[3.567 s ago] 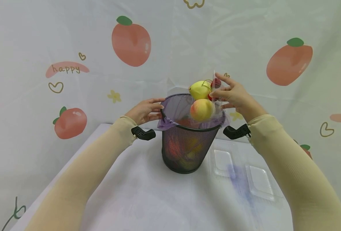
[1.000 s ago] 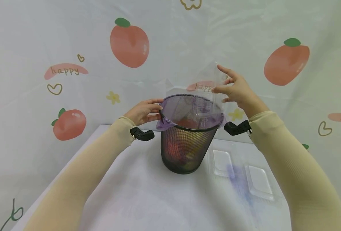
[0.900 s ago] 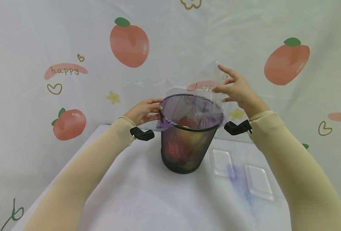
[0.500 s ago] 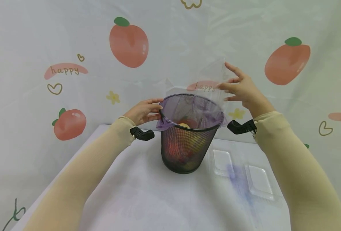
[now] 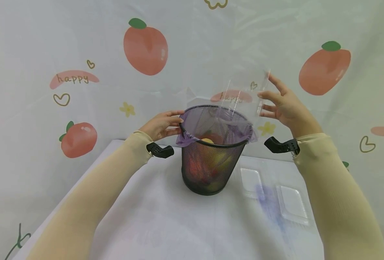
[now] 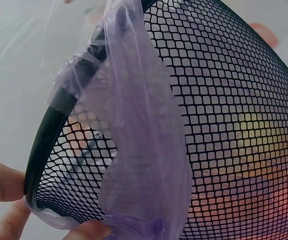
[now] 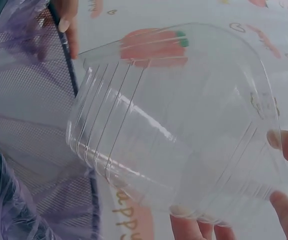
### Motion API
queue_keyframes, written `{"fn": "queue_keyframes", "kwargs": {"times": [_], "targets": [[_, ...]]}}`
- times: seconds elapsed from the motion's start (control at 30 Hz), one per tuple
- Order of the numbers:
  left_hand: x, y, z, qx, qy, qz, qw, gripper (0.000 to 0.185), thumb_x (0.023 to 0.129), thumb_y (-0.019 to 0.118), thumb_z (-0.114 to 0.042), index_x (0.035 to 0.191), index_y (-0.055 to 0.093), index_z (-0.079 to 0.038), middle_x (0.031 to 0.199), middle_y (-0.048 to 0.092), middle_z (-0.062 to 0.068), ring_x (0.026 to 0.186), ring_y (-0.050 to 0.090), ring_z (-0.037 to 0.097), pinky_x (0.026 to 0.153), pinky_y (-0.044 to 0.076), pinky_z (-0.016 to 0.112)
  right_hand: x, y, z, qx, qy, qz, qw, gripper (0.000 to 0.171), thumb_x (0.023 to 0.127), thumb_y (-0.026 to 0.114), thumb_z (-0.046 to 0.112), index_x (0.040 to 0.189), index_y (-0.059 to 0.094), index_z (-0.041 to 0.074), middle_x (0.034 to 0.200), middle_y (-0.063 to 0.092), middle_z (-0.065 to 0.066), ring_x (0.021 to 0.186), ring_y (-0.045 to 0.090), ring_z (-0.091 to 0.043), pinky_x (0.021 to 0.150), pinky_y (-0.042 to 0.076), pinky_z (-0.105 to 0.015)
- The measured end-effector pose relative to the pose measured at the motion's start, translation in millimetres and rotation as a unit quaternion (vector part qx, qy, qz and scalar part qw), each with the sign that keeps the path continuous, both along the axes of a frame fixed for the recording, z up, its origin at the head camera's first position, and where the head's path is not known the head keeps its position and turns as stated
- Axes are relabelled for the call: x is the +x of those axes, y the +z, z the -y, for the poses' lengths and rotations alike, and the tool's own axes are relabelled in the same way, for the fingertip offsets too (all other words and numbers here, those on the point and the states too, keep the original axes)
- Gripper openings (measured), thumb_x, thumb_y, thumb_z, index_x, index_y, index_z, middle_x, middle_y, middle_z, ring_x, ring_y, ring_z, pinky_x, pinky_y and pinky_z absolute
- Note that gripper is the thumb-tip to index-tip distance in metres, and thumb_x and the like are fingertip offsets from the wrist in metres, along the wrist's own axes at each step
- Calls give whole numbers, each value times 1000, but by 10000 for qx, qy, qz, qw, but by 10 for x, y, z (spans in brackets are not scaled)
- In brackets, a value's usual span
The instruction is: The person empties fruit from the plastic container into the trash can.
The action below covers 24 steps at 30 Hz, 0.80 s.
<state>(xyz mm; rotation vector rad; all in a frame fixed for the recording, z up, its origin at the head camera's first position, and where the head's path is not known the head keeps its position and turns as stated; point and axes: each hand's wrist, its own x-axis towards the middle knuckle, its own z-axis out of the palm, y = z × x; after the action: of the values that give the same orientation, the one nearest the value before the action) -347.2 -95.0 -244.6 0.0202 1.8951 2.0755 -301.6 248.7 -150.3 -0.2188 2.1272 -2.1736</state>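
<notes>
A black mesh wastebasket, lined with a purple plastic bag, stands on the table. My left hand grips its rim at the left; in the left wrist view its fingertips lie on either side of the rim. My right hand holds a clear plastic box by its edges, tilted beside the basket's right rim, with nothing inside. Inside the basket, a yellow fruit shows over the rim, and blurred red and yellow shapes show through the mesh.
On the table's right lie clear plastic trays or lids, with a faint purple patch between their raised panels. A white cloth backdrop printed with fruit and "happy" hangs close behind the basket.
Earlier a yellow fruit, a peach and cherries were at the box; they have dropped into the basket. My right hand has since drawn the box rightward. The left hand stays put.
</notes>
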Motion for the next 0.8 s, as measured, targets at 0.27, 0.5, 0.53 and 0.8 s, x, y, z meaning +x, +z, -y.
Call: {"fn": "queue_keyframes", "kwargs": {"times": [0.27,0.5,0.53,0.8], "targets": [[3,8,4,0,-7,4,10000,48,95,58,-4,141,50,-17,109,51,4,92,56,17,73,57,22,29,-112,-133,-318,297,-128,9990,73,98,56,14,151,19,47,127,32,-5,88,65,-18,72,61,-29],[8,15,21,7,-46,-23,10000,48,95,58,-5,142,49,-16,110,51,5,93,56,17,76,57,23,93,-208,-168,-493,497,-181,9974,67,100,49,17,151,18,48,135,24,-11,90,66,-17,74,61,-29],[9,15,19,-7,-55,-24,10000,48,95,58,-5,142,49,-16,110,51,4,92,56,16,77,57,23,105,-225,-170,-530,532,-156,9971,66,101,49,17,150,19,49,136,24,-11,90,66,-17,74,61,-30],[16,3,15,-27,-149,-101,9998,49,96,57,-5,143,47,-15,108,52,3,89,57,14,85,55,26,180,-352,-172,-891,910,-111,9918,65,102,45,19,152,15,47,156,-6,-18,97,67,-16,71,61,-30]]}}
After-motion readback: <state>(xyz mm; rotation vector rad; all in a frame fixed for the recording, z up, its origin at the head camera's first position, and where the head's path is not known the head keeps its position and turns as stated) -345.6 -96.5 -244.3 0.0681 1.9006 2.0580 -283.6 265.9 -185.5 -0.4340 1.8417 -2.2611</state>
